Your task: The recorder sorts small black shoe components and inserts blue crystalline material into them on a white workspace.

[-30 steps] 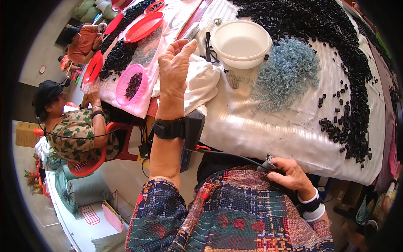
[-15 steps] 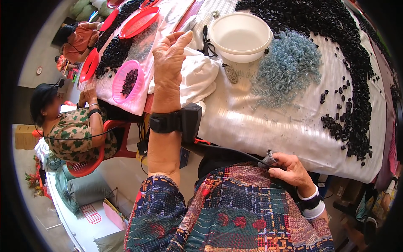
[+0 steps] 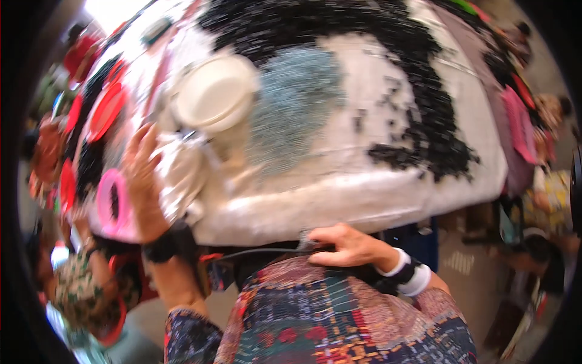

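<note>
1. A small grey object point(image 3: 303, 241) sits at the fingertips of the right hand point(image 3: 344, 246), by the near edge of the table point(image 3: 291, 212); blur hides whether thumb and forefinger clamp it.
2. The left hand point(image 3: 143, 188) is raised beside a crumpled white cloth point(image 3: 183, 170), its fingers slightly apart.
3. Beyond lie a white basin point(image 3: 212, 92), a blue-grey heap point(image 3: 296, 103) and many black pieces point(image 3: 433, 115).

At left, a pink basket point(image 3: 122, 193) and red trays point(image 3: 107, 111) lie near another person point(image 3: 85, 288).
</note>
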Available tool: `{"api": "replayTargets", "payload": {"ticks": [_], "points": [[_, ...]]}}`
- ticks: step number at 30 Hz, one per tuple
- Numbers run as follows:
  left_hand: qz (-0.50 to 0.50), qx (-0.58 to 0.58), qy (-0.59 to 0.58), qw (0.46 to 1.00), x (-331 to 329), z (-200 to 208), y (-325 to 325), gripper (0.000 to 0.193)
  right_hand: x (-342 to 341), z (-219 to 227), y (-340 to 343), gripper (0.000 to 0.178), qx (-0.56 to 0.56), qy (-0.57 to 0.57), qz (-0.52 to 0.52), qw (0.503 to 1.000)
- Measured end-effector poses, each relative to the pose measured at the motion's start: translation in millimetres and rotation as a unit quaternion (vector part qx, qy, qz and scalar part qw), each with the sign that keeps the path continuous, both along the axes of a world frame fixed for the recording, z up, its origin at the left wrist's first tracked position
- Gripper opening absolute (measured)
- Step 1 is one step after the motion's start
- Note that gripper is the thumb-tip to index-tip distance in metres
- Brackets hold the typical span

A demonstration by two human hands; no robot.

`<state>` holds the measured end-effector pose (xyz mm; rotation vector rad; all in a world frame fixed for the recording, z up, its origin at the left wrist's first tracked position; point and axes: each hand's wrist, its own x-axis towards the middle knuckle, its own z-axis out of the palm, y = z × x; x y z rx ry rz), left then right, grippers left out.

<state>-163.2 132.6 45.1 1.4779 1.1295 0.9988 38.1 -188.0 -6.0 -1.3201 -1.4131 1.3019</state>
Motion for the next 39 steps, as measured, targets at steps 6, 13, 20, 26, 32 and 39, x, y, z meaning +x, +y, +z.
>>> {"api": "replayTargets", "payload": {"ticks": [6, 13, 20, 26, 32, 39], "points": [[-0.040, -0.008, -0.004, 0.999, 12.0, 7.7, -11.8, 0.031, -2.3, -8.3, -17.4, 0.030, 0.013, 0.034, -0.041, 0.998], [-0.091, -0.011, -0.013, 0.996, 33.2, 4.0, -10.4, 0.028, 5.1, -5.6, -39.5, 0.035, 0.116, -0.101, -0.101, 0.983], [-0.097, -0.026, -0.006, 0.995, 43.8, -3.0, -9.2, 0.028, 49.6, 11.0, -97.4, 0.029, 0.029, -0.072, -0.135, 0.988], [-0.106, -0.030, -0.015, 0.994, 47.9, -4.2, -7.4, 0.029, 91.8, -24.7, -170.5, 0.025, -0.255, -0.081, -0.246, 0.932], [-0.119, -0.023, -0.022, 0.992, 43.0, -6.3, -3.6, 0.029, 91.4, -116.3, -201.3, 0.032, -0.324, -0.256, -0.257, 0.874], [-0.100, -0.022, -0.032, 0.994, 31.4, -3.9, -9.6, 0.027, 87.6, -174.1, -164.6, 0.037, -0.147, -0.274, -0.284, 0.907]]}}
